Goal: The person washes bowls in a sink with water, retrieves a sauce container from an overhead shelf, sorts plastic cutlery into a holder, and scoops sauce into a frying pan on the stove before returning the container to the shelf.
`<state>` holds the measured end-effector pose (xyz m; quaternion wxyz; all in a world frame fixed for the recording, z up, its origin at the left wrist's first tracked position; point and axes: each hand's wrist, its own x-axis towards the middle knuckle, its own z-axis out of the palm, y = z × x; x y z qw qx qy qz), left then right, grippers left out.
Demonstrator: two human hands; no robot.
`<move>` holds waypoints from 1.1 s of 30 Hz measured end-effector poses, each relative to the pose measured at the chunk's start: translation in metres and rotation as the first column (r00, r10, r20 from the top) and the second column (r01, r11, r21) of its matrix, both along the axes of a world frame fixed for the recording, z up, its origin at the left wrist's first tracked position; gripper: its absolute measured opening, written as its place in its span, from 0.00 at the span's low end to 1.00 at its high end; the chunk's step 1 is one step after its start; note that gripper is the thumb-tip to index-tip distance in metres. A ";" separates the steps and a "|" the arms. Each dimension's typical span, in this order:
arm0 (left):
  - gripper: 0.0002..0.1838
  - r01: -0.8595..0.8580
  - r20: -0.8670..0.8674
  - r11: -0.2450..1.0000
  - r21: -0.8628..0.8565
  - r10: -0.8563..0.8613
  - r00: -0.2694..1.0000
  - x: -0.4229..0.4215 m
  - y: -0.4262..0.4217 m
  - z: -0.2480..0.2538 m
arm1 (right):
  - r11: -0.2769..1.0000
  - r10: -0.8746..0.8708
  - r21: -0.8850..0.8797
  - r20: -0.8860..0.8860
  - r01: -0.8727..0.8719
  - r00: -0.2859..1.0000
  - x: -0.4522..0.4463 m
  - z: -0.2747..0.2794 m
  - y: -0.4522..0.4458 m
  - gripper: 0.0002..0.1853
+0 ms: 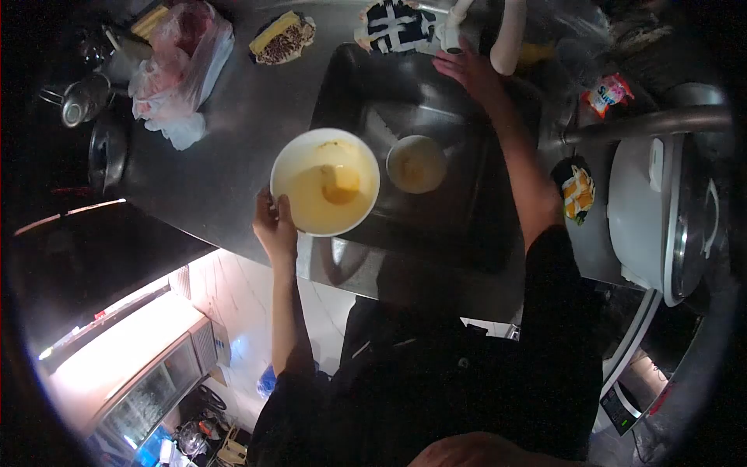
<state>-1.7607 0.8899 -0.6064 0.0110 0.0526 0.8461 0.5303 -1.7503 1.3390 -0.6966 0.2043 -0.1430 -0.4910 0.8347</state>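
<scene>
A white bowl (285, 152) with yellowish liquid or residue inside is tipped toward the camera at the sink's left edge. My left hand (274, 227) grips its lower left rim, thumb inside and fingers behind. Up at the far end of the metal sink (490, 194), my right hand (467, 71) reaches to the white faucet (450, 37), fingers extended. Whether they touch it I cannot tell. In the sink lies a smaller pale bowl (424, 148) with brownish residue at its bottom.
Plastic bags (183, 66) and metal kitchenware (82, 101) sit at the left of the steel counter (249, 148). Several scrubbing cloths or pads lie around the sink, one checked (398, 27). A large lidded pot or cooker (646, 210) stands on the right beside a metal pipe (646, 124).
</scene>
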 end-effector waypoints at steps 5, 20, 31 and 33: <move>0.16 0.052 -0.055 0.999 0.012 -0.051 0.997 -0.007 0.004 -0.011 | 0.997 0.067 0.027 0.180 -0.073 0.981 -0.018 -0.007 0.014 0.27; 0.14 0.023 -0.242 0.956 -0.293 -0.098 0.965 0.001 0.029 0.010 | 0.833 -0.090 0.505 0.527 -0.226 0.845 0.075 -0.064 -0.051 0.13; 0.17 0.042 -0.275 0.934 -0.355 -0.147 0.950 0.002 0.027 0.010 | 0.859 0.312 -0.433 0.017 -0.275 0.950 0.088 -0.202 -0.094 0.14; 0.18 0.058 -0.290 0.948 -0.314 -0.154 0.945 0.001 0.026 0.005 | 0.900 0.374 -0.314 0.204 -0.301 0.905 0.088 -0.203 -0.085 0.15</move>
